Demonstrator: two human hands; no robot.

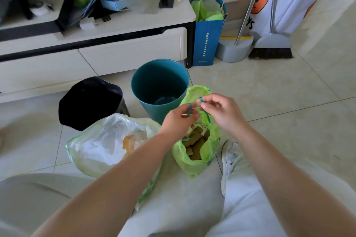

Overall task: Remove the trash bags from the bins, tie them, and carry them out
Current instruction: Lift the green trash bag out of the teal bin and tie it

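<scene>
A green trash bag full of brown cardboard scraps stands open on the floor between my knees. My left hand pinches one teal drawstring of it. My right hand pinches the other teal drawstring just above the bag's mouth. A pale translucent trash bag with a green rim lies open to the left, holding white and brown waste. Behind the bags stand a teal bin with no bag in it and a bin lined with a black bag.
A white low cabinet with clutter on top runs along the back left. A blue paper bag with green tissue, a grey dustpan, a broom and a large white tote stand at the back right. My white shoe rests beside the green bag.
</scene>
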